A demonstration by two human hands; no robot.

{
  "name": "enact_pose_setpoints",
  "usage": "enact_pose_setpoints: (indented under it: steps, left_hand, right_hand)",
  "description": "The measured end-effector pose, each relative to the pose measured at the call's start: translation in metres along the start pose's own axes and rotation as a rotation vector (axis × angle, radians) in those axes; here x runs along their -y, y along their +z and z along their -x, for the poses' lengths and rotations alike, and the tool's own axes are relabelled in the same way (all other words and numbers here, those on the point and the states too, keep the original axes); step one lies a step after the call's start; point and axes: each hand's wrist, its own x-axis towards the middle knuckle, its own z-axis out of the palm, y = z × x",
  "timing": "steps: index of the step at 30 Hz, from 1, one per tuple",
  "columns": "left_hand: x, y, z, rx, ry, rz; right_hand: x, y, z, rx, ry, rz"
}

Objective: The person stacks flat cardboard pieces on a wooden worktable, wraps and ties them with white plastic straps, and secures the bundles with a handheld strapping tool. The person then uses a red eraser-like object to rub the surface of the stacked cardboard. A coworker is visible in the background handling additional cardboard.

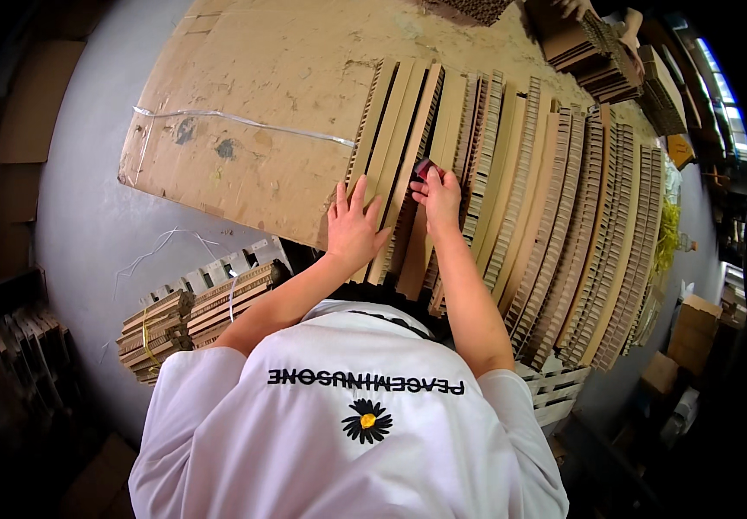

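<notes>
Long honeycomb cardboard strips [525, 195] lie side by side on a large cardboard-covered surface [244, 78], running away from me. My left hand [354, 229] rests on the leftmost strips [384, 130] with its fingers spread. Just to its right, my right hand [440, 201] is closed on a small dark red tool [424, 169] over the strips. The tool's working end is too small and partly hidden, so I cannot tell its exact kind. A dark gap shows between two strips beneath my hands.
White plastic strapping [244, 121] crosses the cardboard at the left. Tied cardboard bundles [218, 303] sit on a pallet [209, 272] at lower left. At the far right, another person's hand [630, 33] is at a stack of cardboard pieces [594, 56]. Cartons [695, 329] stand at right.
</notes>
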Motion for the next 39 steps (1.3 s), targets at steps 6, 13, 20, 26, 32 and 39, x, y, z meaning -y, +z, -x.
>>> enact_pose_setpoints:
  steps: [6, 13, 20, 26, 32, 39]
  left_hand:
    - [-0.007, 0.003, -0.002, 0.018, -0.061, -0.003]
    - [0.01, 0.002, -0.012, -0.051, -0.086, -0.002]
    - [0.035, -0.008, -0.017, -0.115, -0.099, -0.022]
    - [0.019, -0.02, -0.017, -0.311, 0.128, -0.024]
    - [-0.067, 0.01, -0.002, 0.052, 0.053, 0.24]
    - [-0.093, 0.018, -0.006, 0.163, -0.037, 0.238]
  right_hand:
    - [0.001, 0.014, 0.016, -0.046, -0.122, 0.196]
    - [-0.017, 0.01, 0.003, -0.093, -0.205, 0.478]
    - [-0.021, 0.065, 0.005, 0.0, 0.014, -0.124]
    - [0.017, 0.019, 0.023, 0.048, -0.16, -0.002]
    - [0.019, -0.058, 0.018, -0.184, -0.084, -0.036]
    - [0.006, -0.056, 0.036, -0.226, -0.068, 0.001]
